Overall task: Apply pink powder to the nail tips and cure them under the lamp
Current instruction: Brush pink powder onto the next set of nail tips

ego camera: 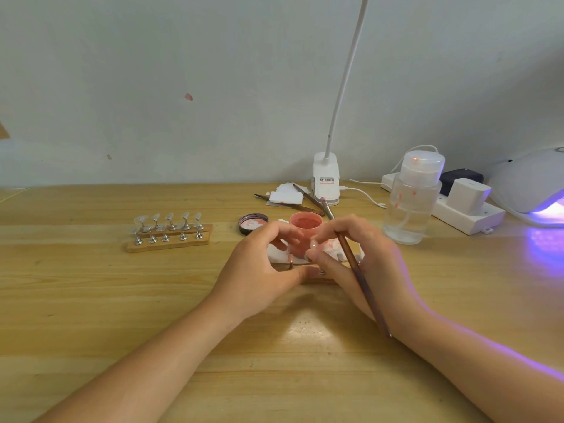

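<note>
Pinching at a small nail tip point(314, 246) is the right hand point(363, 264), while a thin brown brush point(360, 276) is gripped in the same hand, its handle slanting back over the wrist. The left hand point(259, 270) is curled round the near wooden holder point(320, 280), mostly hidden under both hands; whether it is truly clamped cannot be told. The open pink powder jar point(305, 227) is set just behind the fingers, its lid point(253, 222) beside it to the left, stained tissue point(331, 247) underneath. A second holder of nail tips point(169, 232) is left toward the table's left side, well apart. The curing lamp point(531, 187) is lit at the right edge, near a clear pump bottle point(412, 199)

Risks, as judged: the jar could be knocked by a knuckle and powder spilled; the tip could be dislodged from its stand; loose powder could be smeared by the pinching fingers before curing
</note>
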A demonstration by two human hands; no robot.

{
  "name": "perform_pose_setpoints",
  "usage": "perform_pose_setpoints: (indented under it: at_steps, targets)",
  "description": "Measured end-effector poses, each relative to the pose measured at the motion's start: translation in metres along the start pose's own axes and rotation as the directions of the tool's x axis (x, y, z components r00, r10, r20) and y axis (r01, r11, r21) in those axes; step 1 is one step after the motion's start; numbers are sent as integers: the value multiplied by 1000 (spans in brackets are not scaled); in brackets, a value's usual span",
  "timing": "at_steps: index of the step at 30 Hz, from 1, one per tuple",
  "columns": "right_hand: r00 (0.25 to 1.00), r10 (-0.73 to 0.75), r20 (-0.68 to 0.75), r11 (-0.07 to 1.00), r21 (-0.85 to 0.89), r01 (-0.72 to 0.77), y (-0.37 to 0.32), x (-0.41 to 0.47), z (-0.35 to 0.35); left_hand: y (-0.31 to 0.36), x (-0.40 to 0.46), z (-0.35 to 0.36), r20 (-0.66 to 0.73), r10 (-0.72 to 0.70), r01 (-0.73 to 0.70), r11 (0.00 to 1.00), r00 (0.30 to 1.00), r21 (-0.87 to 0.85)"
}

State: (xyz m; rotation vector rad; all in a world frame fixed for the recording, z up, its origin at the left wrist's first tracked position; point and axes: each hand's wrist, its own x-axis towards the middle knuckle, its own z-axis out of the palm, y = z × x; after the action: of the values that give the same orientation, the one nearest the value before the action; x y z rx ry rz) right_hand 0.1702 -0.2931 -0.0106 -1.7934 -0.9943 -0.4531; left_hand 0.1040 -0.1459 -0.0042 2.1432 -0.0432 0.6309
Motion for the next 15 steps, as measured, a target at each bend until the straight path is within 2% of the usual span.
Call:
perform_pose_setpoints:
  at_steps: [3,15]
  targets:
    - [998,-20,53,998,-60,23,4,0,1,-5,-1,1,36,-25,24,999,999,33]
    - [989,-80,122,981,-165,99,6,0,-3,-8,0,2,92,-65,69,997,994,-43]
